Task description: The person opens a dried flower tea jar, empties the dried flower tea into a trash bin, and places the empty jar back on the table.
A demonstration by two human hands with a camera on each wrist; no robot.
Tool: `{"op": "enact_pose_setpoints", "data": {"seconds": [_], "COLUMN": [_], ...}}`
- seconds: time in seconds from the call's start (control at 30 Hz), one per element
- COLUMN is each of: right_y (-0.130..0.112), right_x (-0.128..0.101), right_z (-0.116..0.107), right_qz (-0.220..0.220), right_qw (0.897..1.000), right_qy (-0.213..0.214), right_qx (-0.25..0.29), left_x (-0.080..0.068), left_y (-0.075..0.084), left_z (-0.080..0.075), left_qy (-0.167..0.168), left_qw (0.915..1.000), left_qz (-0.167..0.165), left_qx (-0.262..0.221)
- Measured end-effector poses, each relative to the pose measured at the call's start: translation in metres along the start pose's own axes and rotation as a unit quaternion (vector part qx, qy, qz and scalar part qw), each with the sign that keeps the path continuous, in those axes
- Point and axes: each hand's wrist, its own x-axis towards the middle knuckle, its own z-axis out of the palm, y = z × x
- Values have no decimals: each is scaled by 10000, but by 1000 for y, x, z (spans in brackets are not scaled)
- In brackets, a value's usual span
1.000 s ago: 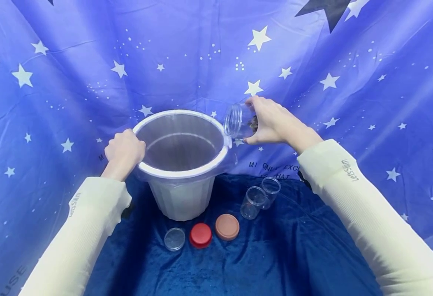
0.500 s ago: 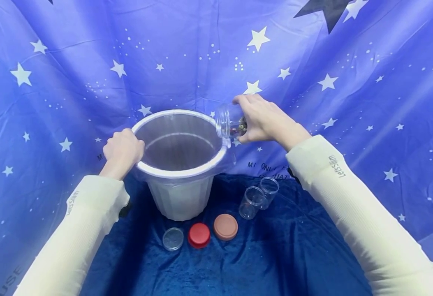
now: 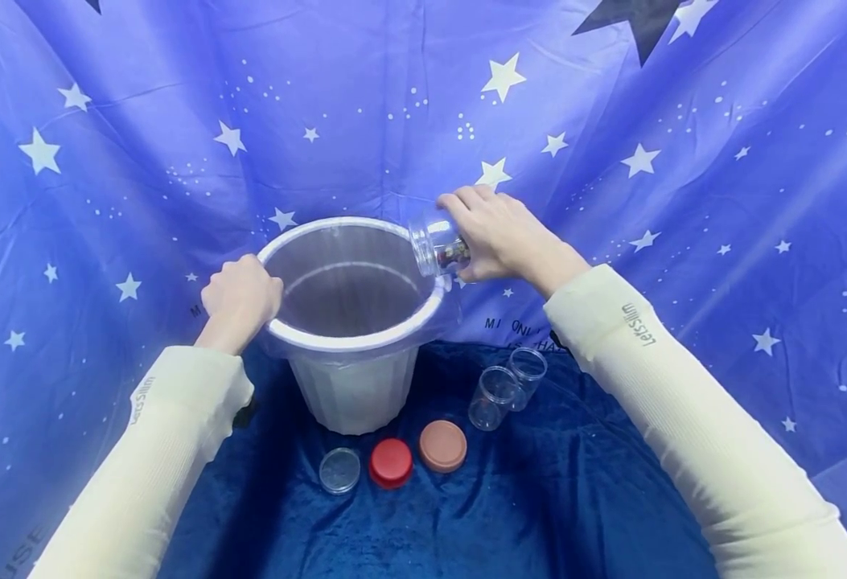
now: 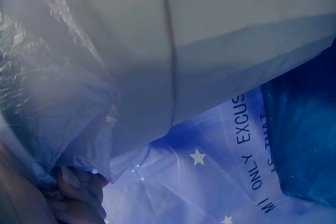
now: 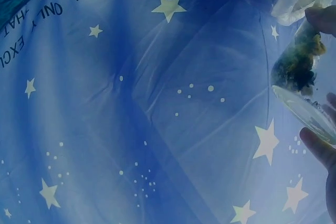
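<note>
Pouring step: right hand (image 3: 506,237) grasps a clear jar (image 3: 437,244) of dark dried bits, tipped mouth-down over the bin's right rim at frame centre, left hand (image 3: 240,296) clenched on the lined white bin (image 3: 354,338); next likely needs more tilt.

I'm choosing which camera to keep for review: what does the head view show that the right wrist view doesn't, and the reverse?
Only the head view shows the left hand gripping the bin rim, the jar's mouth tipped over the bin, three lids and both arms. Only the right wrist view shows the jar's dark, clumpy contents close up, still inside. Both show the right hand holding the jar and the starred cloth.
</note>
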Motion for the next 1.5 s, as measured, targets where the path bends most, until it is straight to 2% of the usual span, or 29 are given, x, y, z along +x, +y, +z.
{"op": "enact_pose_setpoints", "data": {"seconds": [0.27,0.63,1.17,1.5], "right_y": [-4,-7,-10,-19], "right_x": [1,2,4,8], "right_z": [5,9,3,5], "right_qz": [-414,-703,-1019,-1306], "right_qw": [9980,9936,9870,9816], "right_qy": [242,530,722,512], "right_qx": [-400,-702,-1007,-1294], "left_x": [-2,-3,-2,0], "left_y": [-1,-5,2,1], "left_z": [2,4,2,2], "left_qy": [-78,22,79,30], "left_qw": [9999,10000,9998,9999], "left_qz": [-32,-35,54,20], "left_qx": [63,78,163,159]}}
